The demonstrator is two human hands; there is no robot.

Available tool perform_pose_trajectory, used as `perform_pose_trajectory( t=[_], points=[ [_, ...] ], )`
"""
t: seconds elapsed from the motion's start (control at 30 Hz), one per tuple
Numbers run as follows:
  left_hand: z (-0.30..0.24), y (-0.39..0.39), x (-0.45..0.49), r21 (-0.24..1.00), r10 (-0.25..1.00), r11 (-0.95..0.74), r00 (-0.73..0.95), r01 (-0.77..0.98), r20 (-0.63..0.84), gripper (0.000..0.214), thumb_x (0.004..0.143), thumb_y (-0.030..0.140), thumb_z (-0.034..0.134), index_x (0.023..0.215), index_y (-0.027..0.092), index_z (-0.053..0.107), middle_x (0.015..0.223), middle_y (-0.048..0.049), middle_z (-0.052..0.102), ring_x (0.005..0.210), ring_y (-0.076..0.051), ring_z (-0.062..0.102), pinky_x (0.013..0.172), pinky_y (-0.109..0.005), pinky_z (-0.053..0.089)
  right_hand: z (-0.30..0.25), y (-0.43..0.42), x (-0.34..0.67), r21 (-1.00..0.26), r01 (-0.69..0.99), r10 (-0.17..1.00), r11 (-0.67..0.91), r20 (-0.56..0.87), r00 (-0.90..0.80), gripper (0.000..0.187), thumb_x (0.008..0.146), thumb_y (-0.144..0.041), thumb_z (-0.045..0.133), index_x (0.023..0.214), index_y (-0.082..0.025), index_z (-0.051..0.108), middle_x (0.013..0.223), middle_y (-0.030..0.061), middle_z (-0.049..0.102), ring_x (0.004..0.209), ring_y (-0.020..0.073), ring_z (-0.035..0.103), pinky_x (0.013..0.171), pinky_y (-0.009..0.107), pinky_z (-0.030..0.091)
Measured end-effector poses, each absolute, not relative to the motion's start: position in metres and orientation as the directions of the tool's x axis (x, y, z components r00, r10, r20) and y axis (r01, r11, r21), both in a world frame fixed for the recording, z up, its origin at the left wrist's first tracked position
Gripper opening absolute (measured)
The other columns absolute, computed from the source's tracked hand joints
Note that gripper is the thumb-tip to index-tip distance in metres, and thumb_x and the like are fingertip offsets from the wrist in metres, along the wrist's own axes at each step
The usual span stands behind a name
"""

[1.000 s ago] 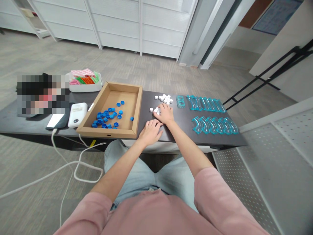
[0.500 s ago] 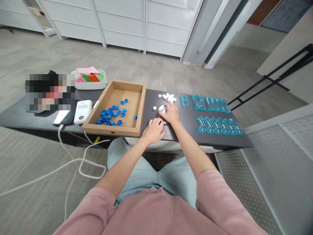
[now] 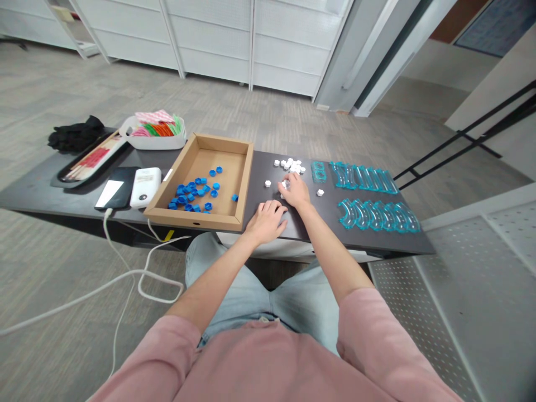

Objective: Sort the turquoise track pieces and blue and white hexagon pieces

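Caps (image 3: 291,164) under right hand (image 3: 298,193); left hand (image 3: 267,221) near table edge (image 3: 360,239).

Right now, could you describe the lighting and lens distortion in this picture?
Head view: soft, even light, faint shadow beneath the left hand and right hand; the wide lens bows the edge of the dark grey table; the small white hexagonal pieces lack detail.

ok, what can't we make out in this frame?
Head view only:
- Right hand grip: the back of the hand hides the fingertips, so whether it pinches any of the white pieces is unclear.
- White device: markings too small to read.
- White cable: far end cut off by the left edge.
- Blue pieces: too small and overlapping to count.
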State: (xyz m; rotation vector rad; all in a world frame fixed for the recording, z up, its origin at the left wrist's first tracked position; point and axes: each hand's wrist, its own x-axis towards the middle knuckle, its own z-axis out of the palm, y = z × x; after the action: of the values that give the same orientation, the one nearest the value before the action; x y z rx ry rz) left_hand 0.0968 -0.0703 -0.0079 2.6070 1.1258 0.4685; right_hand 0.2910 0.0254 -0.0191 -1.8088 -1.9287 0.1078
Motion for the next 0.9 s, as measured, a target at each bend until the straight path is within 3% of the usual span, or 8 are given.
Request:
perform_pose_trajectory(
  t=[0.23,0.5,0.9],
  points=[
    [-0.009,-0.070,0.096,0.354,0.733,-0.674,0.647,0.648,0.211,0.038,0.112,0.035,0.058,0.146,0.020,0.066,0.144,-0.0160,0.066,0.135,-0.035,0.058,0.114,-0.053,0.046,-0.006,0.025,0.287,-0.315,0.943,0.981,0.105,0.189,-0.046,0.028,0.110,-0.043,0.060,0.124,-0.023,0.074,0.125,0.0147,0.079,0.109,0.0326,0.071,0.093,0.041,0.052],
    [-0.009,-0.070,0.098,0.371,0.743,-0.660,0.639,0.653,0.198,0.037,0.112,0.034,0.058,0.145,0.019,0.066,0.144,-0.0154,0.066,0.137,-0.034,0.057,0.116,-0.052,0.046,0.000,0.028,0.284,-0.254,0.964,0.986,0.081,0.165,-0.040,0.043,0.119,-0.051,0.052,0.106,-0.022,0.081,0.111,0.0123,0.078,0.104,0.0284,0.069,0.085,0.035,0.044],
    [-0.008,-0.071,0.098,0.362,0.741,-0.663,0.643,0.655,0.193,0.036,0.113,0.035,0.060,0.144,0.019,0.066,0.145,-0.0150,0.066,0.137,-0.034,0.058,0.115,-0.051,0.046,-0.003,0.033,0.286,-0.258,0.966,0.982,0.019,0.187,0.030,0.048,0.118,-0.054,0.048,0.097,-0.023,0.078,0.108,0.0114,0.079,0.102,0.0275,0.069,0.081,0.034,0.041]
  ],
)
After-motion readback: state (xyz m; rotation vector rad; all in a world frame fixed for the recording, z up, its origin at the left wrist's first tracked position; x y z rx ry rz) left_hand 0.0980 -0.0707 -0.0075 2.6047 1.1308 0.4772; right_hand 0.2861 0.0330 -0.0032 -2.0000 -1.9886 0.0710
